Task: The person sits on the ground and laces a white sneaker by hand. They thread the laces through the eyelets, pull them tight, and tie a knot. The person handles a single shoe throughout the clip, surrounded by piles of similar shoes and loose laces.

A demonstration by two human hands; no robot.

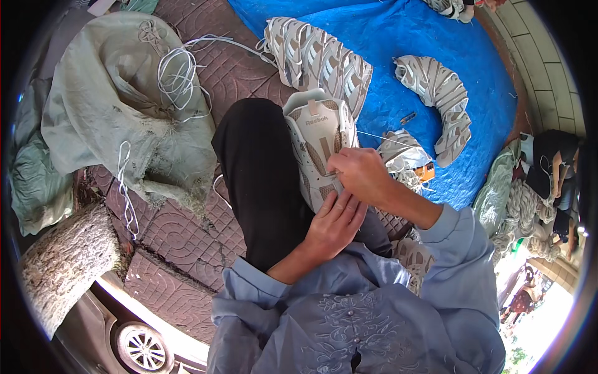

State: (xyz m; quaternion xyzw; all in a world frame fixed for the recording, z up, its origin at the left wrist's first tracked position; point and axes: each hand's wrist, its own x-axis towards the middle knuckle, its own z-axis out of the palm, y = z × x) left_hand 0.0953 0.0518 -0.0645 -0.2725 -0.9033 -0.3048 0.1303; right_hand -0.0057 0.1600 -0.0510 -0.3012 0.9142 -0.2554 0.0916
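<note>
A beige and white shoe upper (314,134) with mesh panels lies along my dark-trousered leg, its heel end pointing away from me. My left hand (333,230) holds its near end, fingers laid together over the edge; the thumb is hidden. Just above it my right hand (361,174) is closed in a pinch against the middle of the upper. What lies between those fingertips is too small to make out. A thin white thread (393,141) stretches from the upper's right edge toward a pile of uppers and laces (402,153) at the right.
On the blue sheet (380,37) lie a stacked row of shoe uppers (321,59), a curved stack (439,103) and a small dark tool (407,118). A pale sack (93,106) with white cord (177,78) rests left on paving; a stone block (68,265) sits lower left.
</note>
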